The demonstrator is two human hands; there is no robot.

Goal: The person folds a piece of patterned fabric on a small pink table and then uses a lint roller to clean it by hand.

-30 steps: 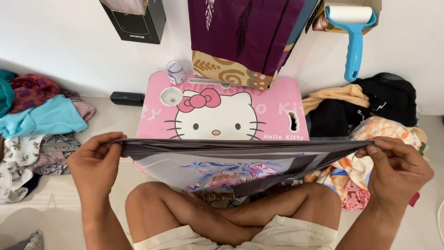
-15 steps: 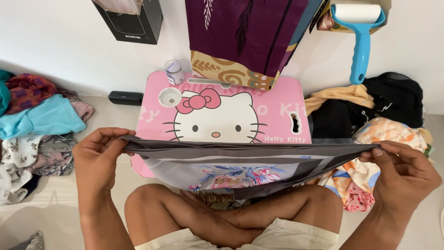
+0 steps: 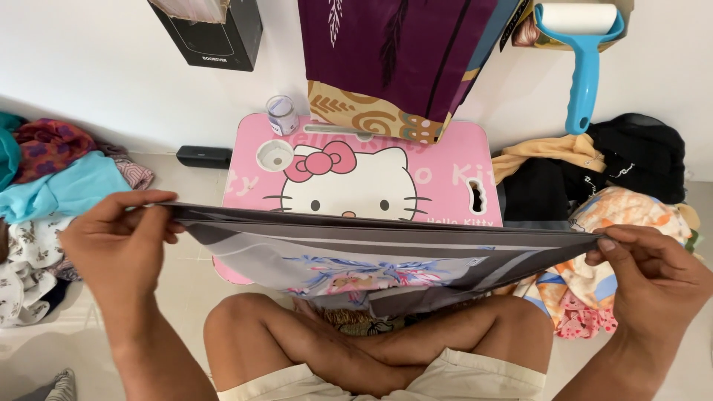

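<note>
I sit cross-legged on the floor and hold a grey cloth with a floral print (image 3: 356,256) stretched flat between both hands above my knees. My left hand (image 3: 122,241) pinches its left end. Its right end is pinched by my right hand (image 3: 653,278). The cloth sags a little in the middle and hides the near edge of a small pink table with a cat cartoon (image 3: 445,174) in front of me.
A small clear jar (image 3: 282,113) stands on the table's back left corner, and a folded purple and tan cloth (image 3: 386,67) hangs above it. Heaps of clothes lie at left (image 3: 52,186) and right (image 3: 616,178). A blue lint roller (image 3: 583,52) hangs on the wall.
Both hands have moved slightly lower and closer to me, pulling the cloth tauter and flatter. The table and clothes heaps have not moved.
</note>
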